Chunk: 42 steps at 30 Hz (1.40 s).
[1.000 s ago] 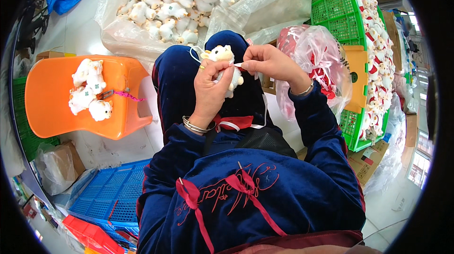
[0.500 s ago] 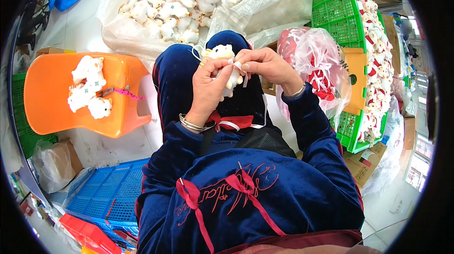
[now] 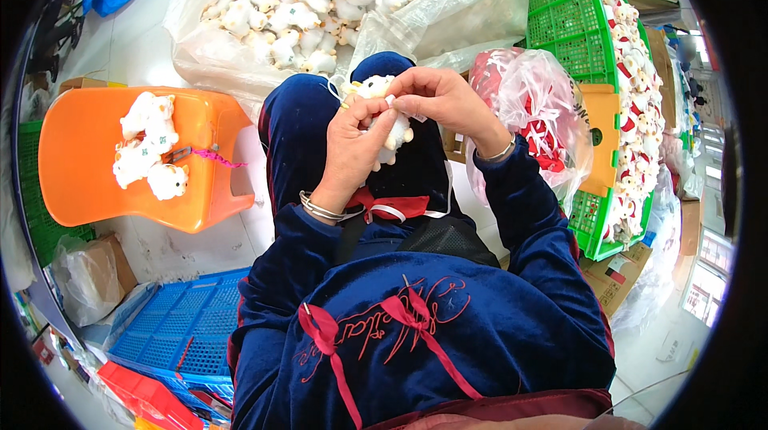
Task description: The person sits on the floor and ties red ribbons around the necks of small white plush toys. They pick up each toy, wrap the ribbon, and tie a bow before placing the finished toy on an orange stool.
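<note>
A small white plush animal (image 3: 398,139) is held above my lap, its head pointing away from me. My left hand (image 3: 350,146) is closed round its body, thumb pressed toward the neck. My right hand (image 3: 450,104) pinches a thin white ribbon (image 3: 390,100) at the toy's neck; the fingers partly hide it. A pale loop of cord (image 3: 334,92) sticks out beside the toy's head. Lower down in my lap lies a red cloth piece with white ribbon (image 3: 406,208).
An orange stool (image 3: 80,162) at left bears several plush toys (image 3: 148,120) and small snips (image 3: 178,156) with a pink cord. Ahead lies a big clear bag (image 3: 200,62) of plush toys. At right are a bag of red pieces (image 3: 544,138) and a green crate (image 3: 564,22) with dressed toys.
My right hand has shifted slightly left, its fingers drawing closer over the ribbon and the toy's neck. The left hand keeps its hold on the toy.
</note>
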{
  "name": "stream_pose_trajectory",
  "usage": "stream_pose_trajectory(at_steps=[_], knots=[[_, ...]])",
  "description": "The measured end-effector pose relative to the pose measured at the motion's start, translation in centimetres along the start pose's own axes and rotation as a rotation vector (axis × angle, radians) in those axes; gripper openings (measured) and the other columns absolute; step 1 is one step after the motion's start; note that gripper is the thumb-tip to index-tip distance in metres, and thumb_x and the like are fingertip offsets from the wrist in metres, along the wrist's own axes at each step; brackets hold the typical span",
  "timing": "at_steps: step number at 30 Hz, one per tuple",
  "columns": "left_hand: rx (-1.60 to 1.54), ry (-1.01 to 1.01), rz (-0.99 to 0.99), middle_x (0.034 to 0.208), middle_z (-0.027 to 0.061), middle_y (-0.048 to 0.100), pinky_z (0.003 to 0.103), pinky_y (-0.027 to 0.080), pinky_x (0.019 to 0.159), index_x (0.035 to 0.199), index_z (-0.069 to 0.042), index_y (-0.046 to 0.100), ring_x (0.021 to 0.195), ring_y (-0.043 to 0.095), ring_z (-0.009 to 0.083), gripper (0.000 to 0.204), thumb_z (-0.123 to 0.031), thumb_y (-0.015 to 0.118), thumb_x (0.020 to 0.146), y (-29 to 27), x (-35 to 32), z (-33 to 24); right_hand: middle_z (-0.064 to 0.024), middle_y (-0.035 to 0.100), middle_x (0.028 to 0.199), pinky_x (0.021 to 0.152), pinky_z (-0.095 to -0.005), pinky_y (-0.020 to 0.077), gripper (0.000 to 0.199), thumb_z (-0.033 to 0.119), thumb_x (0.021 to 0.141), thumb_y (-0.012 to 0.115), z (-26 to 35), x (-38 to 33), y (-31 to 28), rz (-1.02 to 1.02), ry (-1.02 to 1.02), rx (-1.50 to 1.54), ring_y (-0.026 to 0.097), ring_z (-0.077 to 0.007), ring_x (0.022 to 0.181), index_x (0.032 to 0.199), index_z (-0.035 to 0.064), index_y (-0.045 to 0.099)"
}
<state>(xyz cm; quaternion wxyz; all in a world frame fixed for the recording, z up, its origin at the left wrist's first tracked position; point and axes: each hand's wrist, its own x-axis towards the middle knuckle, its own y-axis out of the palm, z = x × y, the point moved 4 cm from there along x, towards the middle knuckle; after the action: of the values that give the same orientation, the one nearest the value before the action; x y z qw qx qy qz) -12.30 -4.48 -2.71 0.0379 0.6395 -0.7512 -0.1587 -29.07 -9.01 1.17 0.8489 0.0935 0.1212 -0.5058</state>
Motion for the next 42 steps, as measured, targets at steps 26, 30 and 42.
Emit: stream_pose_trajectory(at_steps=[26,30,42], knots=[[-0.014,-0.035,0.03,0.089,0.002,0.072,0.021,0.053,0.065,0.109,-0.002,0.074,0.075,0.066,0.0063,0.017,-0.016,0.072,0.099,0.0,0.1,0.1,-0.0076,0.068,0.083,0.068,-0.0284,0.0511,0.01,0.006,0.091,0.071,3.0,-0.3,0.0,0.017,-0.179,-0.465,0.063,-0.0134,0.073,0.098,-0.0005,0.071],[0.125,0.087,0.07,0.093,0.0019,0.072,0.024,0.054,0.076,0.105,-0.001,0.075,0.083,0.067,0.0091,0.016,-0.014,0.074,0.096,-0.2,0.3,-0.8,-0.0079,0.067,0.077,0.063,-0.0307,0.05,0.009,0.009,0.091,0.071,3.5,-0.1,-0.1,-0.06,-0.335,-0.646,0.063,-0.0156,0.068,0.095,0.0004,0.07],[0.329,-0.111,0.076,0.081,0.0057,0.074,0.026,0.052,0.061,0.098,0.001,0.077,0.067,0.065,0.0092,0.018,-0.016,0.073,0.095,-0.1,0.9,-2.3,-0.0158,0.067,0.082,0.065,-0.0484,0.05,0.008,0.015,0.095,0.061,4.5,-0.2,3.0,-0.08,-0.298,-1.104,0.065,-0.0406,0.076,0.095,0.0065,0.063]])
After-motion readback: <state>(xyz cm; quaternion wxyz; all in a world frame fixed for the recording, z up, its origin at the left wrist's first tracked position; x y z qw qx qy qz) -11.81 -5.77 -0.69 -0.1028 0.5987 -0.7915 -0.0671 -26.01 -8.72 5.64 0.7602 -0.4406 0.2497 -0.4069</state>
